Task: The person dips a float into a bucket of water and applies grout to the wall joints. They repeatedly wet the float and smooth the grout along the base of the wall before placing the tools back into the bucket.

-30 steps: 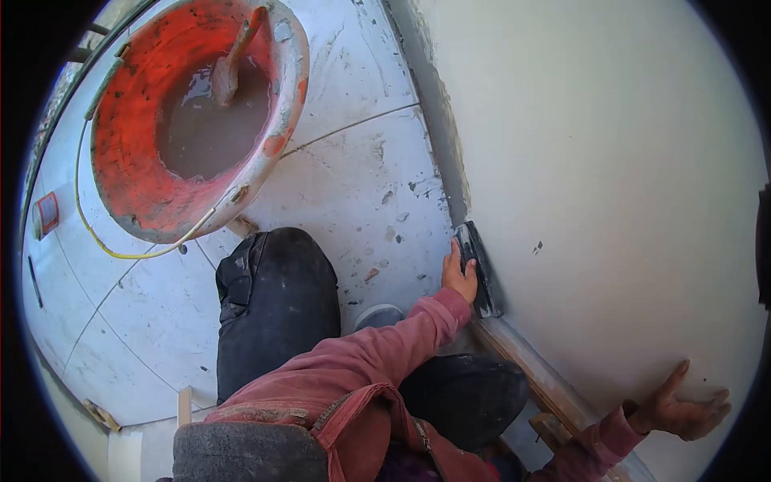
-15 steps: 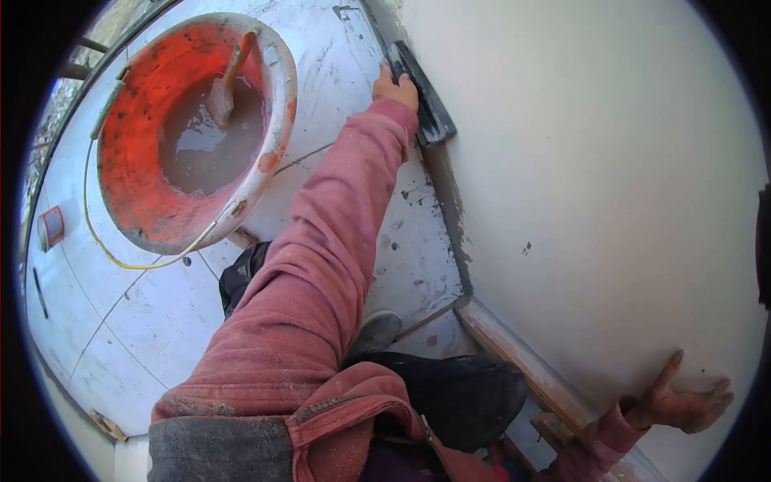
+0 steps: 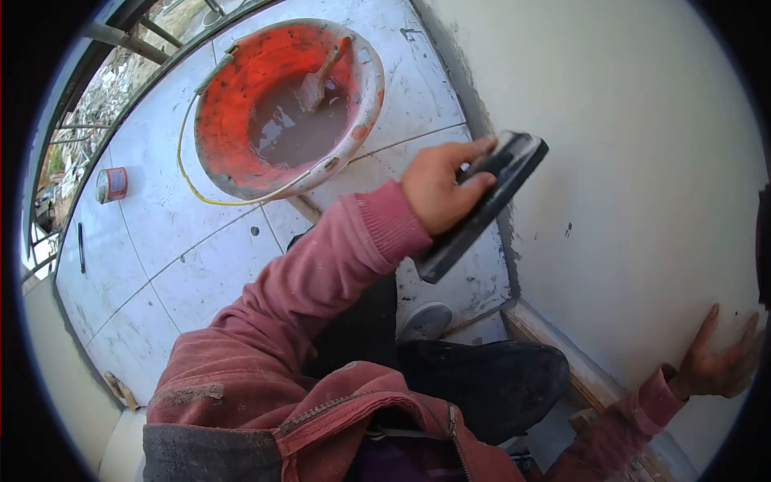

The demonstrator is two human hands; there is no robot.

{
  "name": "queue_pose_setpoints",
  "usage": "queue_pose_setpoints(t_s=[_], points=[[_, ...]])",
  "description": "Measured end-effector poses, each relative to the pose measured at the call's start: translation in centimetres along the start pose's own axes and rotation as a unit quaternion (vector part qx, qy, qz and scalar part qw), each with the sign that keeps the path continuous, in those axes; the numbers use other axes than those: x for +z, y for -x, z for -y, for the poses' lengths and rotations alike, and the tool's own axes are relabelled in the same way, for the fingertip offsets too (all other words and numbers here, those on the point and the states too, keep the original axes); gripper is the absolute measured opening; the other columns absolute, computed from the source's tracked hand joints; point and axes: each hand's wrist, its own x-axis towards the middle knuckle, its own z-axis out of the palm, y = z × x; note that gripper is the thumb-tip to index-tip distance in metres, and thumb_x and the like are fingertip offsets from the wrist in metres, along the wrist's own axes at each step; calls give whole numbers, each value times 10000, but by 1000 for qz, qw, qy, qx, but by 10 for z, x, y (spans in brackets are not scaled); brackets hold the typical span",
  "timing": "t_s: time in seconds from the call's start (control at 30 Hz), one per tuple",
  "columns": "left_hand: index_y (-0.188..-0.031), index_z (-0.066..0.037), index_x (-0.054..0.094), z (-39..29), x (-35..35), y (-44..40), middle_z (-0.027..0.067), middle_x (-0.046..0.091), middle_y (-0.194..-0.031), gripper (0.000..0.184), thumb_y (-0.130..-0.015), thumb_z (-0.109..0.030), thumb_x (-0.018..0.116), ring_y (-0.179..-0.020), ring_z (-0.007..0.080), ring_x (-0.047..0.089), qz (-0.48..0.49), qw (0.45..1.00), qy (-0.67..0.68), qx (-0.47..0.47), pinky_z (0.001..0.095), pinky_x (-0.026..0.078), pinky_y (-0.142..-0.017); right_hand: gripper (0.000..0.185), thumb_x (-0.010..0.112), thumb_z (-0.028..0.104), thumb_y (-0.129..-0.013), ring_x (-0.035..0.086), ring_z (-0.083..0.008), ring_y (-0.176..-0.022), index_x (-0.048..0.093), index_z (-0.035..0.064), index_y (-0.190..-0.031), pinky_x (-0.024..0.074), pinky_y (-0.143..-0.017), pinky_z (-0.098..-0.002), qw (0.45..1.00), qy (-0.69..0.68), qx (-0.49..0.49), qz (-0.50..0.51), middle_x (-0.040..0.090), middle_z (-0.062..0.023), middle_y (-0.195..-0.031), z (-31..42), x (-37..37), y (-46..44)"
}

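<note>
My left hand is closed around the handle of a black plastering float, which is held tilted in front of the wall's lower edge, over the tiles. Grey smears show on the float. Whether it touches the wall I cannot tell. My right hand, at the lower right, has its fingers spread against the pale wall and holds nothing. Beyond my left hand stands an orange bucket with grey, wet mix inside. A brush leans in the mix, its handle against the bucket's rim.
White floor tiles lie under the bucket. A small can and a thin dark stick are on the left. Metal railing borders the far left edge. A wooden strip runs along the wall's foot near my knee.
My left hand has drawn the float back from the far wall corner toward me and turned it. My right hand has shifted slightly up along the wall. The view has swung left.
</note>
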Motion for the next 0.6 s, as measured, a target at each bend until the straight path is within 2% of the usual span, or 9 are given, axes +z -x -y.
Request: queue_pose_setpoints(t_s=[0.03, 0.07, 0.1, 0.17, 0.2, 0.27, 0.4, 0.53, 0.6], points=[[-1142, -39, 505, -17, -47, -1, 97, 612, -850, 403, -746, -63, 576, -665, 86, 523, -38, 992, -117, 1, 219, 436, -606, 443, 670, 414, -650, 558, -153, -901, 563, 176, -1009, 418, -634, -297, 1000, 4, 9, -3, 539, -14, -1094, 4, -3, 2], [-1133, -39, 513, -16, -91, -1, 107, 610, -841, 397, -742, -48, 577, -696, 94, 540, -78, 969, -233, 28, 216, 447, -612, 519, 563, 514, -690, 455, -237, -1028, 538, 145, -1054, 288, -804, -387, 999, 31, 20, 12, 478, -84, -1158, 10, -6, 4], [-1079, -104, 557, -19, -128, 2, 143, 598, -887, 375, -707, -144, 579, -806, 263, 589, -97, 934, -341, -42, 330, 459, -707, 625, 456, 614, -729, 351, -322, -1155, 514, 113, -1099, 157, -973, -477, 997, 58, 30, 28, 417, -155, -1221, 12, -8, 7], [-1075, -186, 568, -13, -175, 5, 119, 602, -905, 373, -703, -156, 554, -852, 259, 577, -12, 792, -584, -176, 357, 454, -756, 617, 458, 610, -730, 355, -320, -1151, 518, 114, -1094, 158, -974, -472, 997, 61, 35, 24, 421, -154, -1217, 9, -10, 13], [-1046, -220, 589, 12, -193, 9, 107, 606, -912, 351, -710, -132, 536, -855, 254, 580, 36, 739, -648, -181, 351, 459, -748, 609, 460, 606, -731, 359, -318, -1147, 523, 116, -1088, 160, -976, -467, 998, 58, 32, 17, 425, -152, -1213, 7, -10, 16], [-994, -173, 615, 23, -191, 8, 108, 605, -936, 294, -722, -116, 519, -872, 252, 581, 176, 663, -681, -257, 352, 465, -749, 606, 460, 605, -731, 358, -317, -1147, 527, 117, -1083, 160, -976, -466, 997, 63, 38, 10, 426, -152, -1212, 5, -10, 21], [-928, -183, 639, 55, -186, -5, 95, 616, -871, 262, -699, -109, 535, -847, 246, 589, 224, 606, -722, -246, 348, 466, -742, 591, 466, 597, -731, 355, -315, -1150, 536, 120, -1073, 155, -978, -463, 997, 59, 39, 17, 428, -149, -1211, 3, -11, 25], [-920, -190, 642, 25, -180, -14, 88, 618, -876, 265, -687, -108, 546, -849, 245, 588, 241, 607, -711, -261, 344, 466, -746, 581, 472, 588, -731, 353, -315, -1152, 536, 123, -1073, 146, -982, -461, 998, 50, 41, 25, 429, -148, -1212, 2, -10, 27], [-935, -204, 641, -3, -186, -15, 83, 618, -881, 294, -672, -101, 555, -840, 243, 590, 114, 663, -722, -163, 337, 468, -742, 575, 476, 581, -731, 351, -317, -1152, 538, 122, -1072, 140, -983, -461, 998, 47, 43, 25, 431, -147, -1210, 1, -10, 27]])
